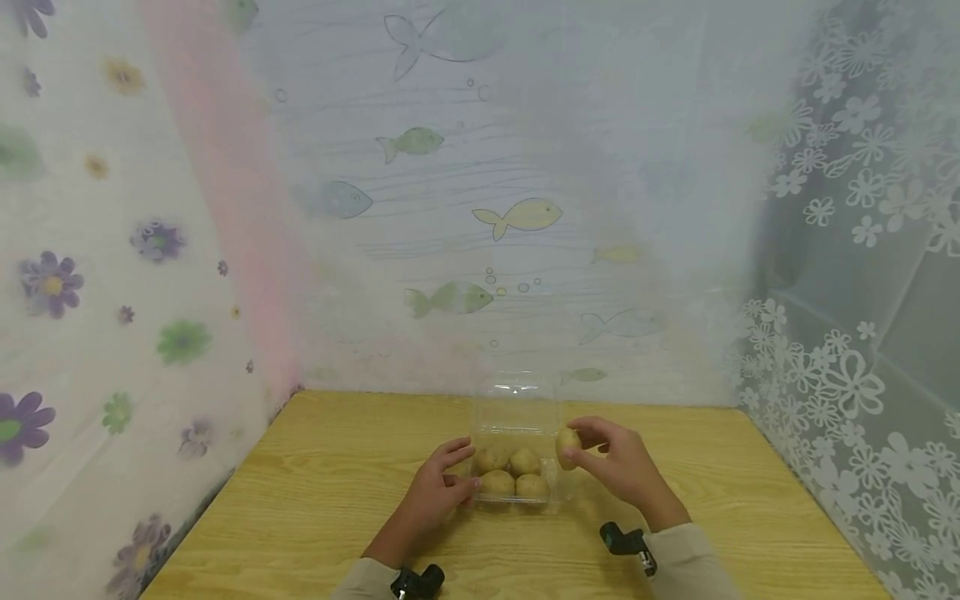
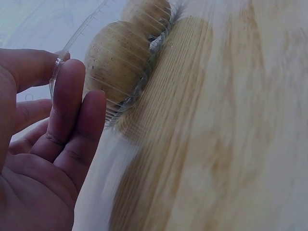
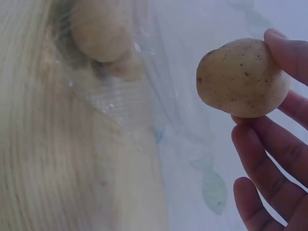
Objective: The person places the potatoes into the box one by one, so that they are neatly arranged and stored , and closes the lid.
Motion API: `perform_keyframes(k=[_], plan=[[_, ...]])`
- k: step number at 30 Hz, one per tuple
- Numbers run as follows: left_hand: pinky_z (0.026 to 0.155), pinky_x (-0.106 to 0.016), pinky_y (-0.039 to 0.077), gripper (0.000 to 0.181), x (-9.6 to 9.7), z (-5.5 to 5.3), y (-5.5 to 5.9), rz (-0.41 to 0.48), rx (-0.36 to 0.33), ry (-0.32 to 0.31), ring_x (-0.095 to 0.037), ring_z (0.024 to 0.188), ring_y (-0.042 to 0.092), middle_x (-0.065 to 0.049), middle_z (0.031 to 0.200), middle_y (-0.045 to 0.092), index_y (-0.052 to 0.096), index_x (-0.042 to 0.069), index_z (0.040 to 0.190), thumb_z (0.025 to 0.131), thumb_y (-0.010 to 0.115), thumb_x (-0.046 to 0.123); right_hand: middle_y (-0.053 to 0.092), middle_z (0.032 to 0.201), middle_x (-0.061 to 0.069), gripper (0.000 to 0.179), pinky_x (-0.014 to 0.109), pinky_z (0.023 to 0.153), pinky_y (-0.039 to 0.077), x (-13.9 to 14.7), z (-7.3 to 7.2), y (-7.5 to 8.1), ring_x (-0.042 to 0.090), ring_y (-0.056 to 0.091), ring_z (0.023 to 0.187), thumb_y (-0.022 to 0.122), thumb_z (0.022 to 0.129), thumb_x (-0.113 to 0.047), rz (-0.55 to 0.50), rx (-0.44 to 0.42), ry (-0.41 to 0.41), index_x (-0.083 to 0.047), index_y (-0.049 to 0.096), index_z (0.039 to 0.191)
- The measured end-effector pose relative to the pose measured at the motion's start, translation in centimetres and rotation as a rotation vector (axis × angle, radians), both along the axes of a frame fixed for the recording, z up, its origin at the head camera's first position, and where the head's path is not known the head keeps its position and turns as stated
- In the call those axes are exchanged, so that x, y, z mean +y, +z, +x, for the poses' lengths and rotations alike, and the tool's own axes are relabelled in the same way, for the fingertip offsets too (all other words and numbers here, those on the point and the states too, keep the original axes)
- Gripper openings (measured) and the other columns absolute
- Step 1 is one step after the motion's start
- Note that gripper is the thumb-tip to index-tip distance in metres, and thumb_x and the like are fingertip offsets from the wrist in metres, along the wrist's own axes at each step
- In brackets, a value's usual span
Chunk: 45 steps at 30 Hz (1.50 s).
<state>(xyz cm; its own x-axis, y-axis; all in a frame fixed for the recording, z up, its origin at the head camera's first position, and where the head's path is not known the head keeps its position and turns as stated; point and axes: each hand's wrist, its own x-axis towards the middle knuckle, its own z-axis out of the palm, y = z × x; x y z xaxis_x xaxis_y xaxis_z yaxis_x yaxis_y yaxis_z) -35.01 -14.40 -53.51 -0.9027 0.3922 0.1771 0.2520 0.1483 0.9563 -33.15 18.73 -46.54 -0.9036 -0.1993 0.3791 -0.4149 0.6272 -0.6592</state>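
A clear plastic clamshell box (image 1: pixel 557 482) stands on the table with its lid raised at the back. Several potatoes (image 1: pixel 497 484) lie inside it, and two show through its ribbed wall in the left wrist view. My left hand (image 1: pixel 437 483) is at the box's left side, holding its rim (image 2: pixel 54 79) between thumb and fingers. Just right of the box, my right hand (image 1: pixel 618 462) pinches a single potato (image 3: pixel 243 78) between thumb and fingertips, raised above the table. Small dark specks dot its pale skin. In the right wrist view, the box is blurred.
The wooden table (image 1: pixel 330 475) reaches back to a curtain (image 1: pixel 450 250) printed with fish. Flowered sheets hang at the left (image 1: pixel 112 317) and right (image 1: pixel 847 383) sides. Each wrist carries a small black camera (image 1: pixel 626 542).
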Motion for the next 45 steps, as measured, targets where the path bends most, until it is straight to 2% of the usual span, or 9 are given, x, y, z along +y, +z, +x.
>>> perform_keyframes(k=[6, 12, 20, 36, 41, 45], plan=[[0.073, -0.034, 0.061, 0.069, 0.0, 0.0, 0.0, 0.005, -0.005, -0.003, -0.028, 0.082, 0.072, -0.016, 0.166, 0.033, 0.037, 0.006, 0.16, 0.1, 0.071, 0.016, 0.076, 0.111, -0.003, 0.045, 0.047, 0.088, 0.055, -1.1, -0.3, -0.8, 0.016, 0.071, 0.101, 0.082, 0.089, -0.036, -0.019, -0.02, -0.01, -0.018, 0.07, 0.129], [0.073, -0.036, 0.061, 0.07, -0.1, -0.1, 0.0, 0.009, -0.003, -0.006, -0.031, 0.082, 0.072, -0.016, 0.165, 0.034, 0.037, 0.007, 0.16, 0.1, 0.071, 0.016, 0.077, 0.108, -0.005, 0.044, 0.045, 0.085, 0.055, -1.5, -0.5, -1.5, 0.015, 0.07, 0.099, 0.084, 0.086, -0.038, -0.017, -0.012, -0.023, -0.022, 0.072, 0.125], [0.072, -0.033, 0.06, 0.07, -0.1, -0.2, -0.1, 0.01, -0.008, -0.013, -0.027, 0.082, 0.072, -0.016, 0.166, 0.033, 0.037, 0.007, 0.16, 0.1, 0.072, 0.018, 0.076, 0.109, -0.004, 0.044, 0.055, 0.091, 0.055, -2.0, -0.6, -2.3, 0.02, 0.068, 0.103, 0.088, 0.083, -0.035, -0.015, -0.013, -0.022, -0.021, 0.073, 0.122], [0.073, -0.031, 0.06, 0.069, -0.1, -0.2, -0.3, 0.002, 0.008, -0.007, -0.026, 0.086, 0.072, -0.014, 0.166, 0.032, 0.039, 0.008, 0.159, 0.099, 0.072, 0.019, 0.075, 0.121, 0.0, 0.042, 0.055, 0.103, 0.051, -2.5, -1.0, -3.2, 0.029, 0.066, 0.121, 0.087, 0.085, -0.031, 0.044, -0.048, -0.06, -0.015, 0.077, 0.123], [0.073, -0.031, 0.059, 0.069, -0.1, -0.2, -0.3, -0.011, 0.014, -0.012, -0.026, 0.084, 0.072, -0.013, 0.168, 0.03, 0.039, 0.007, 0.16, 0.1, 0.071, 0.02, 0.074, 0.124, 0.003, 0.042, 0.056, 0.107, 0.048, -2.6, -1.0, -3.3, 0.032, 0.064, 0.124, 0.086, 0.086, -0.027, 0.05, -0.04, -0.031, -0.01, 0.076, 0.124], [0.073, -0.032, 0.059, 0.07, -0.1, -0.1, -0.1, -0.004, 0.006, -0.012, -0.028, 0.084, 0.072, -0.014, 0.167, 0.031, 0.038, 0.008, 0.16, 0.1, 0.072, 0.02, 0.074, 0.123, 0.005, 0.042, 0.055, 0.103, 0.051, -2.6, -1.1, -3.4, 0.031, 0.065, 0.119, 0.084, 0.088, -0.024, 0.065, -0.016, 0.006, -0.008, 0.074, 0.126]])
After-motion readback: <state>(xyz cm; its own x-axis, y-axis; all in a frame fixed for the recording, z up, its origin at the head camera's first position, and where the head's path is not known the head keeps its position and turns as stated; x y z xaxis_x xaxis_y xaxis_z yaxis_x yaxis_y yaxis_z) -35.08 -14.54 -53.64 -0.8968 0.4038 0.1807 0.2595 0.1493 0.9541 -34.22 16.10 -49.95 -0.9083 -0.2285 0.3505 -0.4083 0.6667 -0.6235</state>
